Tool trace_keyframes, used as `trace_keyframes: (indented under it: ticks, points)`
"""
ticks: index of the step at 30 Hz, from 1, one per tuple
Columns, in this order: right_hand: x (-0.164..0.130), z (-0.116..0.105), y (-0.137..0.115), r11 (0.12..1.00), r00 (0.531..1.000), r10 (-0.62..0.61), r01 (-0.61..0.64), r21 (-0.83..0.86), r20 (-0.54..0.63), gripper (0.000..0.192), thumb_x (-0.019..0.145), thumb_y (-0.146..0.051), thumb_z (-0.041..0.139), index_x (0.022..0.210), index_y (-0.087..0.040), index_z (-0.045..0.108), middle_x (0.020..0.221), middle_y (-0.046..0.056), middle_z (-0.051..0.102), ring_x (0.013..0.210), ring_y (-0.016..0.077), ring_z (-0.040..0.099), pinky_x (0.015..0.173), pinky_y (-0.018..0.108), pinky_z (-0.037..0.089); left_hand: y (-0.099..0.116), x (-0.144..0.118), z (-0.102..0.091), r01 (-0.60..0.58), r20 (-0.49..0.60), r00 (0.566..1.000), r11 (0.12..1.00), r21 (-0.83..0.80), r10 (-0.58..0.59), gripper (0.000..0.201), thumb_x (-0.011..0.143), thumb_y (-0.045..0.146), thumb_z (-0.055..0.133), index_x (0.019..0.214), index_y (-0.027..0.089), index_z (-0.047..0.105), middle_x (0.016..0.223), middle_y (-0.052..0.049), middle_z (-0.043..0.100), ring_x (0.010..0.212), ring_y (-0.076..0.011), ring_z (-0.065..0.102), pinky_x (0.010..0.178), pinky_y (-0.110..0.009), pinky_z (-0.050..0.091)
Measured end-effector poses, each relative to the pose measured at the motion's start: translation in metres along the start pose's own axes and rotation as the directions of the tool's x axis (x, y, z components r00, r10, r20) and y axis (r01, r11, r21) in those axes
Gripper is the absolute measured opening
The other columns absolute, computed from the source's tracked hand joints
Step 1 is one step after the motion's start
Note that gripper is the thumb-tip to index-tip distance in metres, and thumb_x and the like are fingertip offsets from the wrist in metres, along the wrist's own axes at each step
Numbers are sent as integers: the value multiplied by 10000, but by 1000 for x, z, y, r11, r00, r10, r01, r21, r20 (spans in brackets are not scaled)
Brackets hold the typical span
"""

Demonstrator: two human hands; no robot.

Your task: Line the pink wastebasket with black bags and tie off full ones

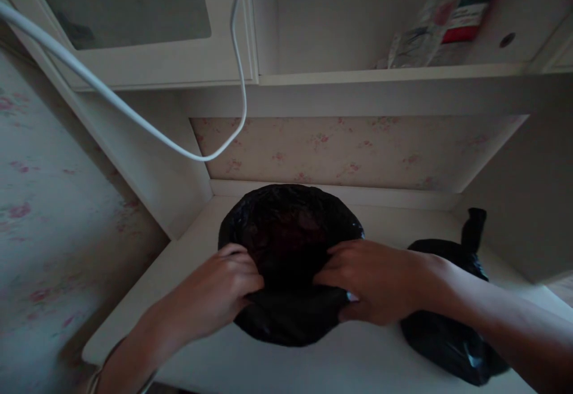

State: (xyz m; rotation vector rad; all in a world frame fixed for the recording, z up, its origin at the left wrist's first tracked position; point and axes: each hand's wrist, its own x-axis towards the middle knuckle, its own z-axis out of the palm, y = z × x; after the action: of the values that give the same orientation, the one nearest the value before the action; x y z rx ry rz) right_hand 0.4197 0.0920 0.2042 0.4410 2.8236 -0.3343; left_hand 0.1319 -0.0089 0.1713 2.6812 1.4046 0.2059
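Note:
A round container lined with a black plastic bag [289, 233] stands in the middle of a white desk [188, 251]. My left hand [221, 289] grips the bag's near rim on the left side. My right hand [373, 280] grips the same rim on the right, fingers curled over the black plastic. Both hands meet near the front of the bag, a short gap between them. The inside of the bag is dark and its contents cannot be seen.
A second black bag [447, 328], tied with a knot at its top, lies on the desk at the right, under my right forearm. A white cable [134, 116] hangs across the upper left. Packets [441, 15] sit on a shelf above. Floral wallpaper covers the back wall.

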Motion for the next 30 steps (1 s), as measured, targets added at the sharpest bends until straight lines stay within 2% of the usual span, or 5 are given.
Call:
trace_keyframes:
  ticks: [7, 13, 20, 26, 30]
  points:
    - [-3, 8, 17, 996, 970, -61, 42, -85, -234, 467, 879, -470, 805, 1234, -175, 726, 1106, 119, 796, 1087, 310, 721, 1006, 446, 492, 10, -10, -5, 23, -144, 989, 998, 56, -15, 632, 845, 330, 863, 1416, 346, 593, 1384, -1, 708, 1290, -263, 645, 1191, -483, 402]
    - [25, 40, 30, 955, 925, -187, 91, -282, -332, 262, 939, -415, 729, 858, -167, 711, 738, 42, 757, 637, 204, 696, 583, 343, 372, 57, 26, 37, 4, -390, 919, 991, 133, 49, 359, 952, 501, 702, 1126, 188, 673, 863, -7, 763, 745, -243, 728, 690, -406, 546]
    - [19, 53, 18, 949, 837, -275, 156, -276, -473, 333, 1023, -375, 603, 765, -174, 661, 600, 4, 678, 487, 137, 571, 489, 359, 243, 18, 20, 38, -96, -378, 908, 968, 231, 180, 478, 1062, 508, 496, 700, 212, 592, 606, 15, 628, 554, -189, 628, 551, -363, 396]
    - [-8, 29, -1, 975, 894, -217, 183, -123, -392, 347, 953, -529, 699, 959, -183, 720, 859, 50, 772, 864, 227, 725, 733, 353, 472, -14, -8, 2, -44, -133, 990, 995, 89, 56, 87, 914, 188, 764, 900, 273, 757, 956, 45, 796, 1018, -197, 723, 1083, -418, 427]
    - [-9, 10, -1, 988, 953, -154, 148, -41, -260, 348, 870, -460, 812, 1066, -182, 738, 1052, 74, 802, 1023, 277, 733, 910, 389, 505, 10, -14, 0, 39, -220, 976, 985, 170, 0, 525, 825, 330, 877, 1312, 324, 680, 1408, -13, 706, 1339, -299, 613, 1242, -569, 293]
